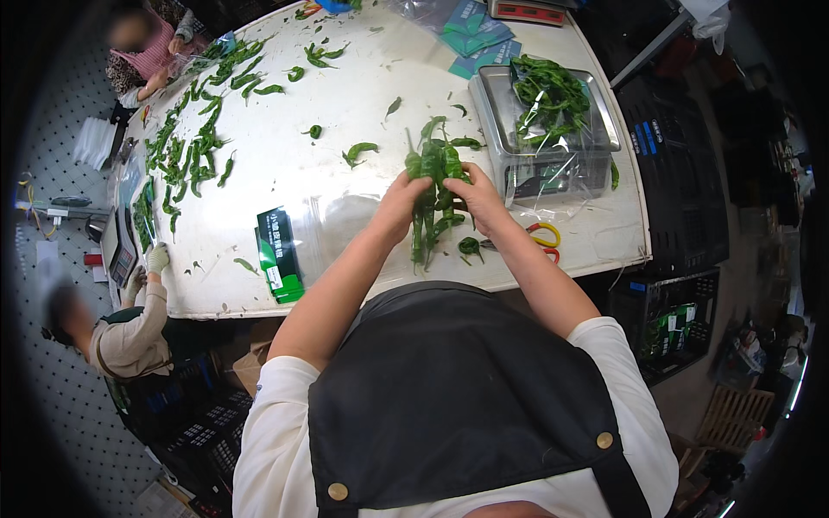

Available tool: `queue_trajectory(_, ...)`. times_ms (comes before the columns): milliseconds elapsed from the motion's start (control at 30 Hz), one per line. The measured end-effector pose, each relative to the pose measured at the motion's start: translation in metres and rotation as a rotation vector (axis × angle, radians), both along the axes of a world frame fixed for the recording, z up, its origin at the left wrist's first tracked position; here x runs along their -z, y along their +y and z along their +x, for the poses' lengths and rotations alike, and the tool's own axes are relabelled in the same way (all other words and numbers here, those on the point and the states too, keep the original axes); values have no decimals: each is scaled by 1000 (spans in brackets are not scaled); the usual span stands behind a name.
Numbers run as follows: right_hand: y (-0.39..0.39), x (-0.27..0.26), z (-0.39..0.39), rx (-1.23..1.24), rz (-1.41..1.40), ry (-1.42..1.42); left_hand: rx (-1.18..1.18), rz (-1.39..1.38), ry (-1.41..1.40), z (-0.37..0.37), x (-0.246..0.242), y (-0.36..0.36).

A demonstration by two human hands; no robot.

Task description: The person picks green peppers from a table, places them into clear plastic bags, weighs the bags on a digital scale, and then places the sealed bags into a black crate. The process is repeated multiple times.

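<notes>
Between them, my left hand (403, 197) and my right hand (478, 197) hold a bunch of long green peppers (430, 162) just above the white table (350, 84). The peppers' tips point towards my apron. A few more peppers lie around the bunch, and one curled pepper (469, 246) rests near my right wrist. Scissors with red and yellow handles (545, 234) lie partly hidden under my right forearm. To the right of my right hand stands a scale with a steel pan (605, 123); on it sits a clear plastic bag of green peppers (550, 97).
A stack of printed clear bags (280, 259) lies left of my left arm. Loose peppers (194, 149) spread across the table's left side. Blue-green packets (479, 39) lie at the back. Two co-workers (133, 330) work along the left edge. Black crates (677, 175) stand at right.
</notes>
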State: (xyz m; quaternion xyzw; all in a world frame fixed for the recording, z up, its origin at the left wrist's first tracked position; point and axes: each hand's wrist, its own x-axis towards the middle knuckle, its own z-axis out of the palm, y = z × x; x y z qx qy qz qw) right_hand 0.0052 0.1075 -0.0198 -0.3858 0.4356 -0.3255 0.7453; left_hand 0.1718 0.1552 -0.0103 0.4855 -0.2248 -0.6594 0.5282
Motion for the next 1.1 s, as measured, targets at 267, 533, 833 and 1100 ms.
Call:
queue_trajectory(267, 3, -1, -29, 61, -78, -15, -122, 234, 219, 3, 14, 0)
queue_trajectory(533, 13, -12, -40, 29, -452, 339, -210, 63, 0, -24, 0, 9)
queue_trajectory(833, 39, -49, -45, -133, -578, 360, -124, -14, 107, -62, -39, 18)
queue_trajectory(1100, 71, -52, -127, -100, -604, 455, 26, 96, -284, -40, -1, 22)
